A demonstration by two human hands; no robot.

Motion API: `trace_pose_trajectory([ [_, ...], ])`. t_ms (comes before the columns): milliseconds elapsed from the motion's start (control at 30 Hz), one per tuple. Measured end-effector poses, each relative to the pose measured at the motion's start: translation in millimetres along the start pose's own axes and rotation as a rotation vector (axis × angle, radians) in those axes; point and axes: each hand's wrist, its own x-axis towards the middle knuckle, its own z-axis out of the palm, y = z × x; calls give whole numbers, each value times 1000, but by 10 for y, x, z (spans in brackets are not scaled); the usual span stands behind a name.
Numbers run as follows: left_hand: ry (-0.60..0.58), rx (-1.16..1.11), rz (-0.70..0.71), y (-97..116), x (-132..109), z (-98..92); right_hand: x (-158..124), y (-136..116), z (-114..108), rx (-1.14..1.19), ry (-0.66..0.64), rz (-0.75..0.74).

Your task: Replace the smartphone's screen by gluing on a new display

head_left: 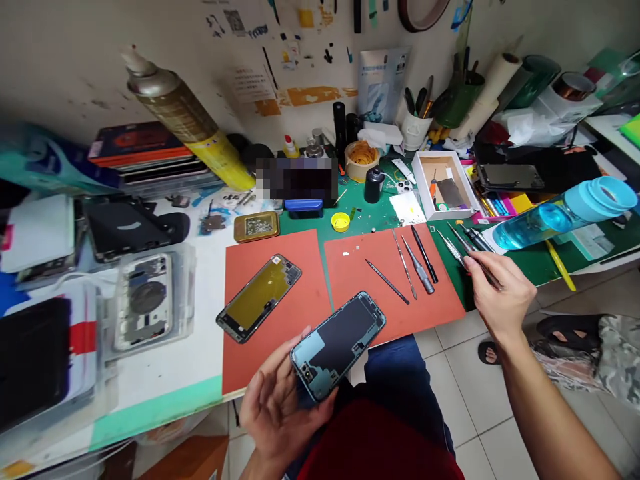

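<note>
My left hand [280, 393] is closed around the lower end of an opened phone body [340, 347]. Its inner side faces up, showing a dark panel framed by blue-grey metal. Off to the right, the fingers of my right hand [500, 287] pinch slim metal tweezers [461, 238], whose tips point away from me. A tool with a ribbed handle [451, 249] lies right beside those fingertips. On the left red mat [290, 363] rests a detached phone screen [260, 297], its yellowish back upward. The right red mat [430, 313] carries a thin dark stick [387, 282], a grey-handled tool [419, 265] and other slender tools.
A blue-lidded water bottle [555, 220] lies tilted at the right. Behind the mats stand a white box [445, 207], a dark bottle [373, 185] and a tin [257, 227]. A spray can [185, 113] leans at the left, near phone parts in plastic trays [187, 293].
</note>
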Motion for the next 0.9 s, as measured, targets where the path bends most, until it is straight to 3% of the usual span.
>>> trace_pose_trajectory([
  [67,4,56,138,-30,58,-27,-31,151,-69,-101,-43,-135],
  [200,-48,25,416,19,196,-124,0,453,-88,-143,-155,-241],
  [300,-143,9,454,77,269,-170,75,612,-80,-149,-253,-306],
  [400,-156,6,467,115,292,-171,124,576,-126,-145,-298,-348],
  [533,-162,5,461,128,277,-163,91,56,-291,-25,-326,-365],
  [633,-155,15,434,120,262,-170,44,-523,-320,203,-727,-348],
  [700,-147,15,414,115,256,-170,39,-855,-210,304,-954,-422],
  [767,-146,7,421,110,251,-163,62,-1090,-13,371,-1098,-503],
  [900,-170,-3,438,102,239,-148,121,-1302,366,466,-1167,-633],
])
